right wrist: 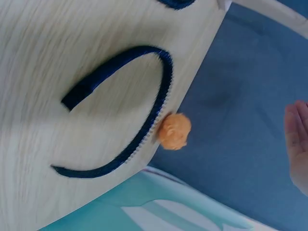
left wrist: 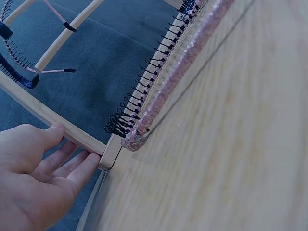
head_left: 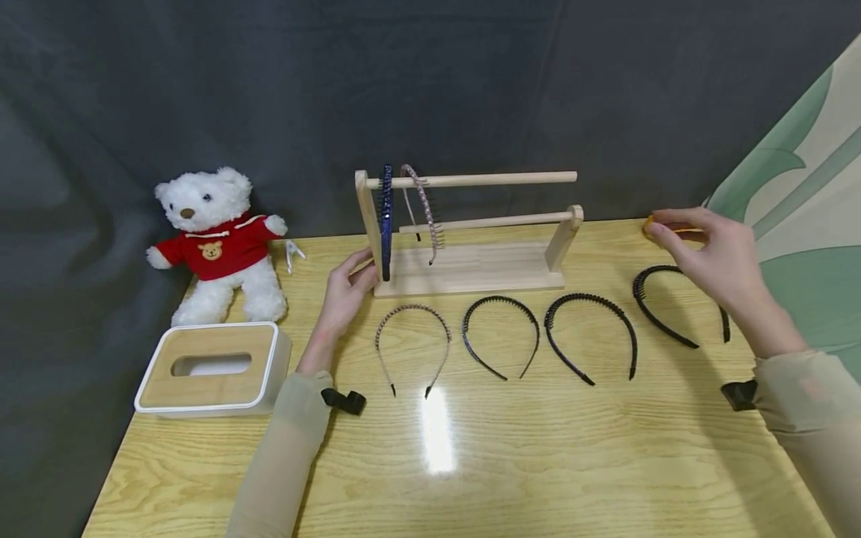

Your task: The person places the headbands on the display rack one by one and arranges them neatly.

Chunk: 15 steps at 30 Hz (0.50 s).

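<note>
A wooden headband rack stands at the table's back, with a dark blue headband and a pink one hung on its upper bar. My left hand holds the foot of the rack's left post, thumb and fingers on either side. My right hand, above the rightmost dark headband, pinches a small orange thing, mostly hidden, between thumb and forefinger. In the right wrist view a crumpled orange ball-like piece lies beside that headband; only part of the hand shows at the right edge.
In front of the rack lie a pink headband and dark headbands. On the left are a white teddy bear in a red top, a tissue box and a small white clip.
</note>
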Each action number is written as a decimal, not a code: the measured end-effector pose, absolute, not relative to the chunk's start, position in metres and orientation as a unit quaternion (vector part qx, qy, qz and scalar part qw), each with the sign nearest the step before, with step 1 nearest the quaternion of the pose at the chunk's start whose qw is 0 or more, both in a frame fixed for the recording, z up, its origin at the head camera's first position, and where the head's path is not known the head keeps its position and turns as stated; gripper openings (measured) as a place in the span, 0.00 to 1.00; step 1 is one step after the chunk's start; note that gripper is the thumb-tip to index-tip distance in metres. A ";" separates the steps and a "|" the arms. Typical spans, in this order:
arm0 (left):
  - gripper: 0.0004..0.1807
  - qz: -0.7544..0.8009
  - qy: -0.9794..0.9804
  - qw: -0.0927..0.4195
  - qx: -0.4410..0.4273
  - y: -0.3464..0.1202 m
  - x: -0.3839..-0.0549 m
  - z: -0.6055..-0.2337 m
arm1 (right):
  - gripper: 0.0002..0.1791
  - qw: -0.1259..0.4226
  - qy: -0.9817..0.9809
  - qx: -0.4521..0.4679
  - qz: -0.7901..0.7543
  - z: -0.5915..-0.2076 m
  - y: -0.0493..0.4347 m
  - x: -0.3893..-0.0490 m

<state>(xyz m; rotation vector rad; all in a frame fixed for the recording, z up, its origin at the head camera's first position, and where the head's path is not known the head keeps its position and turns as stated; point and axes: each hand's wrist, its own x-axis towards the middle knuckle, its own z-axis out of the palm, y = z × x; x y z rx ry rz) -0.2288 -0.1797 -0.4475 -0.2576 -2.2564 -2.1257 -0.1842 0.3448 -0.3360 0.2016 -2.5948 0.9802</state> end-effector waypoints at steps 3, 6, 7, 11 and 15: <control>0.24 -0.686 -0.723 0.016 -0.083 -0.179 -0.228 -0.447 | 0.20 0.165 -0.925 0.066 0.336 -0.338 0.353 -0.187; 0.24 -0.685 -0.723 0.016 -0.085 -0.179 -0.228 -0.446 | 0.22 0.150 -0.934 0.059 0.320 -0.341 0.361 -0.190; 0.24 -0.684 -0.724 0.017 -0.085 -0.179 -0.228 -0.446 | 0.22 0.144 -0.937 0.057 0.314 -0.343 0.363 -0.191; 0.24 -0.680 -0.728 0.019 -0.088 -0.180 -0.228 -0.447 | 0.26 0.118 -0.949 0.058 0.287 -0.350 0.374 -0.194; 0.24 -0.680 -0.728 0.018 -0.087 -0.180 -0.228 -0.447 | 0.28 0.086 -0.957 0.068 0.267 -0.357 0.387 -0.197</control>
